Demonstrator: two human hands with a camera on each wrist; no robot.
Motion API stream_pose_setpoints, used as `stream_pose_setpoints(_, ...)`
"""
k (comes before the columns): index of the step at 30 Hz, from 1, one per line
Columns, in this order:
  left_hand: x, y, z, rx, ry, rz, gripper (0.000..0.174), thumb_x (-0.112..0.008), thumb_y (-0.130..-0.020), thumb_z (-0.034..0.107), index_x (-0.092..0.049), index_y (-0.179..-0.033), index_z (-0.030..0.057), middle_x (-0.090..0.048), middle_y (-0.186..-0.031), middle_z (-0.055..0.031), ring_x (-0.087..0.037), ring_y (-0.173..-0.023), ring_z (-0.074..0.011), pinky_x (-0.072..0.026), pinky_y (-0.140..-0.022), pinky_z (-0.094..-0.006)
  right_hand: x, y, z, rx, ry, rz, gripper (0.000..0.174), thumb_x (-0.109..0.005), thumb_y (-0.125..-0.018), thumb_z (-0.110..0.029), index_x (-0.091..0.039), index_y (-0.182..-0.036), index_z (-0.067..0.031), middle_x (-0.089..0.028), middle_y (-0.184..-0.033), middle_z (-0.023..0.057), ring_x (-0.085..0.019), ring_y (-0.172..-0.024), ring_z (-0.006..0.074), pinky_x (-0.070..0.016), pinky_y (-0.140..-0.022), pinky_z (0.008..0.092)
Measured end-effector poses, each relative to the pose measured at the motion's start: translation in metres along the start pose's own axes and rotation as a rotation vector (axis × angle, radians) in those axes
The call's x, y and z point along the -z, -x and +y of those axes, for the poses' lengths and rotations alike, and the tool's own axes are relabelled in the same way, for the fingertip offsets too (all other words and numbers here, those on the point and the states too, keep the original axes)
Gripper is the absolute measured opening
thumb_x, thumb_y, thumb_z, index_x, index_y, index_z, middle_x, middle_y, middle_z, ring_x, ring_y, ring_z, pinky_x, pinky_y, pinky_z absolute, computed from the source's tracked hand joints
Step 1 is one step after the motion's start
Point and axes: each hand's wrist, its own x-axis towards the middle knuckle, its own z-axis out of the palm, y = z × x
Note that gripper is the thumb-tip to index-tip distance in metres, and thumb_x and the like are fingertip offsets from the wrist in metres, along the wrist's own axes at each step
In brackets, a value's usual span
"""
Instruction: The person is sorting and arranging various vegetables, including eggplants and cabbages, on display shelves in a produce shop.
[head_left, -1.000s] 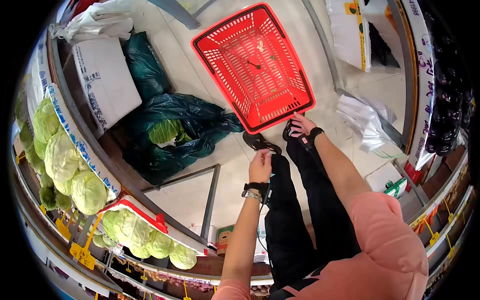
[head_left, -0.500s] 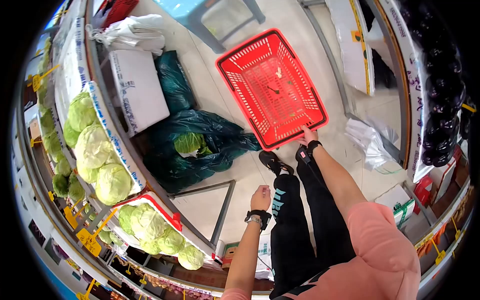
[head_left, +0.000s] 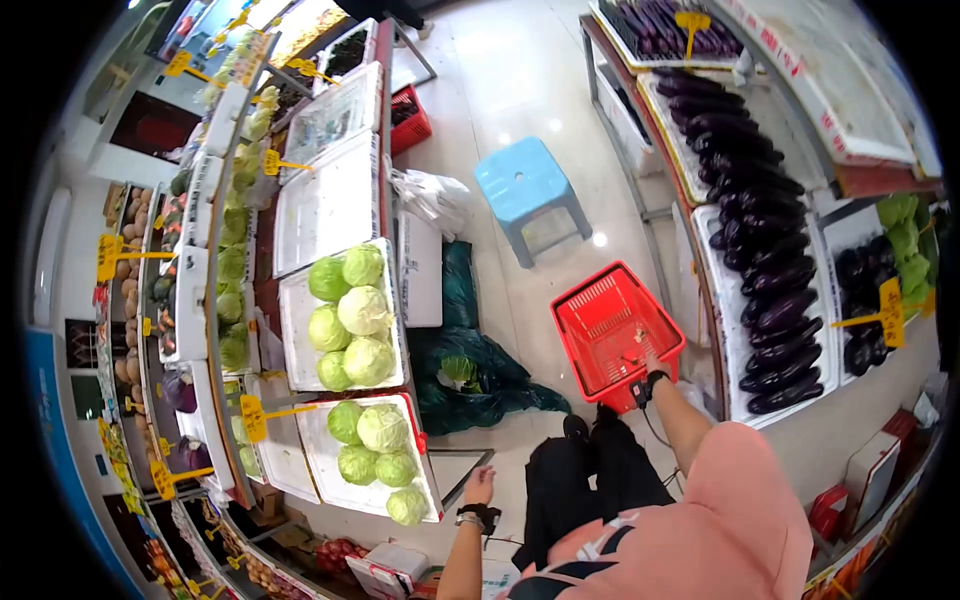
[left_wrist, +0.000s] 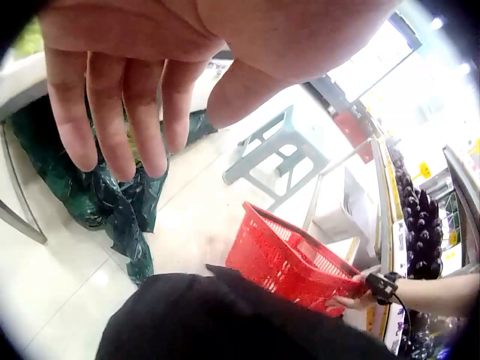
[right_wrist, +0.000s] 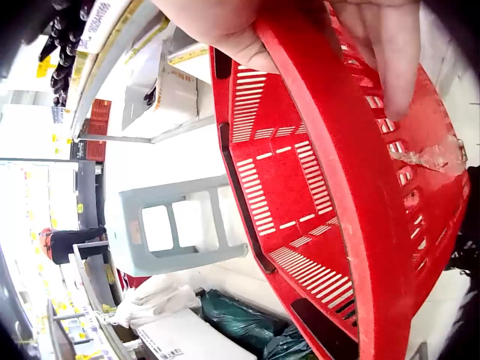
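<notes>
My right hand [head_left: 650, 366] grips the near end of a red plastic basket [head_left: 571, 318]. In the right wrist view the fingers of that hand [right_wrist: 360, 37] reach over the thick rim of the basket [right_wrist: 352, 187], on its slotted outer side. The basket looks tilted, with its open top facing up and away from me. My left hand [head_left: 479, 486] hangs free beside the cabbage tray [head_left: 432, 490], and in the left wrist view its relaxed fingers [left_wrist: 112, 112] hold nothing.
A blue stool [head_left: 525, 180] stands on the tiled floor beyond the basket. Dark green bags [head_left: 500, 385] lie under the left stand, around a cabbage. Cabbages [head_left: 366, 360] sit in white trays at the left; eggplants [head_left: 775, 270] fill a long tray at the right.
The head view has swung up, showing more of the aisle and the whole stool. My right hand has taken hold of the basket's rim, and the basket has lifted and tilted.
</notes>
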Motion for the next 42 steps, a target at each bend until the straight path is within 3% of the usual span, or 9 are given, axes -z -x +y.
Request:
stream_pose_setpoints(6,0.053,0.037,-0.022,0.017,-0.181,0.121,0.027,-0.060,-0.094,0.032,-0.068,-0.108,0.0108,-0.074,-0.097,-0.0108,-0.070,-0.093,-0.0288,-0.0534,-0.084,-0.0390,0.051,0.031,-0.018,-0.035,-0.063,-0.063,0.056,-0.071,-0.074,-0.030,-0.064,-0.110,0.0123,-0.071,-0.100,0.0212,-0.071,-0.081,0.0298,-0.0562,-0.069,0.0430)
stream_pose_setpoints(10,0.072,0.062,0.002,0.192,-0.306,0.057,0.038,-0.057,-0.091,0.039,-0.070,-0.107,0.0070,-0.073,-0.101,-0.0138,-0.069,-0.100,-0.0285,-0.0512,-0.090,-0.0390,0.053,0.026,-0.038,-0.061,-0.220,-0.094,0.052,-0.060,-0.080,-0.026,-0.061,-0.118,0.0099,-0.068,-0.106,0.0213,-0.070,-0.083,0.0320,-0.0566,-0.065,0.0477)
stream_pose_setpoints(14,0.059,0.032,-0.031,0.307,-0.228,-0.205,0.036,-0.057,-0.087,0.039,-0.074,-0.096,0.0094,-0.073,-0.096,-0.0155,-0.069,-0.093,-0.0336,-0.0522,-0.086,-0.0433,0.044,-0.016,-0.070,-0.160,-0.274,-0.185,0.053,-0.062,-0.079,-0.031,-0.063,-0.116,0.0074,-0.069,-0.107,0.0229,-0.071,-0.086,0.0352,-0.0565,-0.069,0.0489)
stream_pose_setpoints(20,0.083,-0.040,-0.022,0.210,-0.071,-0.260,0.041,-0.057,-0.088,0.041,-0.074,-0.110,0.0109,-0.072,-0.112,-0.0144,-0.065,-0.110,-0.0310,-0.0493,-0.094,-0.0378,0.031,-0.006,-0.138,-0.158,-0.240,-0.167,0.054,-0.062,-0.079,-0.032,-0.064,-0.115,0.0070,-0.069,-0.107,0.0235,-0.071,-0.087,0.0356,-0.0564,-0.071,0.0486)
stream_pose_setpoints(25,0.145,-0.081,0.037,0.571,0.599,0.043,0.030,-0.057,-0.095,0.023,-0.060,-0.116,0.0017,-0.072,-0.099,-0.0139,-0.067,-0.075,-0.0213,-0.0525,-0.056,-0.0340,0.004,-0.003,-0.174,-0.131,-0.121,-0.107,0.054,-0.062,-0.078,-0.033,-0.064,-0.115,0.0067,-0.069,-0.107,0.0240,-0.071,-0.089,0.0358,-0.0563,-0.072,0.0484)
stream_pose_setpoints(28,0.168,-0.093,0.031,0.572,0.559,0.017,0.032,-0.056,-0.097,0.029,-0.059,-0.115,0.0036,-0.071,-0.098,-0.0101,-0.065,-0.078,-0.0203,-0.0529,-0.061,-0.0341,0.001,0.005,-0.178,-0.114,-0.001,-0.061,0.054,-0.062,-0.078,-0.034,-0.065,-0.114,0.0065,-0.069,-0.107,0.0242,-0.070,-0.089,0.0360,-0.0562,-0.073,0.0482)
stream_pose_setpoints(33,0.179,-0.100,0.052,0.443,0.016,-0.025,0.040,-0.056,-0.089,0.039,-0.075,-0.107,0.0081,-0.071,-0.109,-0.0199,-0.065,-0.109,-0.0320,-0.0482,-0.095,-0.0397,0.006,0.035,-0.181,-0.090,0.155,-0.004,0.055,-0.062,-0.078,-0.035,-0.065,-0.113,0.0062,-0.069,-0.107,0.0247,-0.070,-0.091,0.0363,-0.0560,-0.074,0.0480)
stream_pose_setpoints(38,0.107,-0.163,-0.012,0.320,0.118,-0.025,0.043,-0.057,-0.088,0.043,-0.074,-0.108,0.0093,-0.069,-0.111,-0.0208,-0.061,-0.114,-0.0362,-0.0470,-0.097,-0.0419,0.017,0.061,-0.192,-0.048,0.298,0.050,0.055,-0.062,-0.077,-0.036,-0.065,-0.113,0.0059,-0.069,-0.108,0.0252,-0.070,-0.092,0.0366,-0.0559,-0.075,0.0478)
stream_pose_setpoints(42,0.091,-0.186,0.019,0.322,0.128,-0.088,0.042,-0.057,-0.088,0.042,-0.073,-0.109,0.0086,-0.069,-0.111,-0.0208,-0.062,-0.113,-0.0354,-0.0476,-0.095,-0.0418,0.030,0.070,-0.203,-0.015,0.385,0.096,0.056,-0.062,-0.077,-0.037,-0.066,-0.112,0.0057,-0.069,-0.108,0.0256,-0.070,-0.093,0.0368,-0.0558,-0.076,0.0476)
